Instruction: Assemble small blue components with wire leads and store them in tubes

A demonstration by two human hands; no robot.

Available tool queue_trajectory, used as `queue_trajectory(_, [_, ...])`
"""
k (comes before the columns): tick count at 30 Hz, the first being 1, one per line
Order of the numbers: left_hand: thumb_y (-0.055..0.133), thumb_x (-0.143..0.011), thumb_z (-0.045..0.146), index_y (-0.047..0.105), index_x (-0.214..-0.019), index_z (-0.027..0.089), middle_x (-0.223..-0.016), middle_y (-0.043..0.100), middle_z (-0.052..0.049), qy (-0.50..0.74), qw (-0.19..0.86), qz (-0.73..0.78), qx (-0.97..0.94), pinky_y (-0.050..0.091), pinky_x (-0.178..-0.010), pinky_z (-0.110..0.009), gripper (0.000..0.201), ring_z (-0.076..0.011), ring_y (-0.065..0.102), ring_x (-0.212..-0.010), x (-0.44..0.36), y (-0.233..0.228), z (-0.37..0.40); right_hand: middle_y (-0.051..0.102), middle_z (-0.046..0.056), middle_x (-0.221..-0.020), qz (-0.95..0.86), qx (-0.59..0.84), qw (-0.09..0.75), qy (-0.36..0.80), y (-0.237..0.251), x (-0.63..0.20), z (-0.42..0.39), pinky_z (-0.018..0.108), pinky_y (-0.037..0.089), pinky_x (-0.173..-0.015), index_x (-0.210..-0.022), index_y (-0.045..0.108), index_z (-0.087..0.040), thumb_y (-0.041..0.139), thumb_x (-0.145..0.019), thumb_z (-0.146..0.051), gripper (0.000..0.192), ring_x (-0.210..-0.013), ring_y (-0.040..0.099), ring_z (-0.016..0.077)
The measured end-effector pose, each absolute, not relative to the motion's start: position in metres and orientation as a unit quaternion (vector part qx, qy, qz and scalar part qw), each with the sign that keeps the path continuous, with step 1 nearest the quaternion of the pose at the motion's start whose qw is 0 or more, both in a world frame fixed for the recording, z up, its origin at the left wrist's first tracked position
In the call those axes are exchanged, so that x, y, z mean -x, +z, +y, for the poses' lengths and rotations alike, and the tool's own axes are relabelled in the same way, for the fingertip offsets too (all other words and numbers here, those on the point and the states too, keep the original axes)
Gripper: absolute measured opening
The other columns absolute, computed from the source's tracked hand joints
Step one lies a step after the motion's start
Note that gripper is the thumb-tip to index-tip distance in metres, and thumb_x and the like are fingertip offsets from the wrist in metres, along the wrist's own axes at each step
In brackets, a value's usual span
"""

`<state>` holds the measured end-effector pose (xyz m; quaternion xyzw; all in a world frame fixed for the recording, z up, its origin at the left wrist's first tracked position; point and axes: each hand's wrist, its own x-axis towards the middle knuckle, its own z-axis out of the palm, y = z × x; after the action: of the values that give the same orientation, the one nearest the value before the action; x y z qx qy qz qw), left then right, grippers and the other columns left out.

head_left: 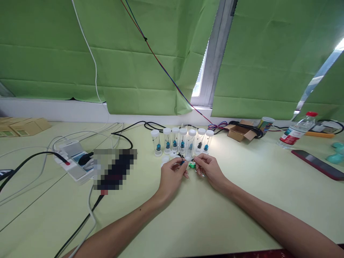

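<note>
My left hand (pixel 172 174) is closed in a pinch on a small dark-blue part (pixel 183 162) with a thin black stalk rising from it. Close beside it, my right hand (pixel 208 168) has its thumb and forefinger pressed together at the end of a thin pale strand that runs between the two hands. A small bright-green piece (pixel 191 165) shows right by the right fingertips; I cannot tell whether it is held or lies on the table. Just beyond the hands stands a row of several clear tubes (pixel 167 140) with white caps, holding small blue or dark parts.
White caps (pixel 165 158) lie before the tubes. To the left are a power strip (pixel 73 161), cables and a blurred dark object (pixel 116 170). To the right sit an open cardboard box (pixel 239 133), a can (pixel 265 125), a bottle (pixel 297 130) and a phone (pixel 318 165).
</note>
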<state>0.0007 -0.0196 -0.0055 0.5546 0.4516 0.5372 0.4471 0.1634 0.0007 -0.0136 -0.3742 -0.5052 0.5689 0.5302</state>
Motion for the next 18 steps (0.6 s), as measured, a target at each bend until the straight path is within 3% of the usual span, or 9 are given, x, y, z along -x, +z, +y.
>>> queue_trajectory(10, [0.066, -0.078, 0.037, 0.067, -0.086, 0.015, -0.062, 0.061, 0.000, 0.526, 0.422, 0.467, -0.572, 0.050, -0.059, -0.026, 0.023, -0.0134, 0.059, -0.050, -0.0017, -0.0029, -0.0234, 0.055, -0.004, -0.049, -0.485, 0.378, 0.524, 0.589, -0.0127, -0.1624, 0.0010, 0.020, 0.031, -0.037, -0.062, 0.056, -0.016, 0.075, -0.073, -0.042, 0.034, -0.037, 0.044, 0.0063])
queue_trajectory(18, [0.067, -0.078, 0.036, 0.067, -0.084, 0.015, -0.066, 0.061, 0.000, 0.531, 0.410, 0.459, -0.582, 0.049, -0.053, -0.024, 0.022, -0.0116, 0.058, -0.049, -0.0032, -0.0010, -0.0252, 0.046, -0.006, -0.042, -0.469, 0.363, 0.524, 0.611, -0.0135, -0.1632, 0.0016, 0.021, 0.029, -0.036, -0.055, 0.051, -0.017, 0.072, -0.075, -0.035, 0.034, -0.034, 0.041, 0.0062])
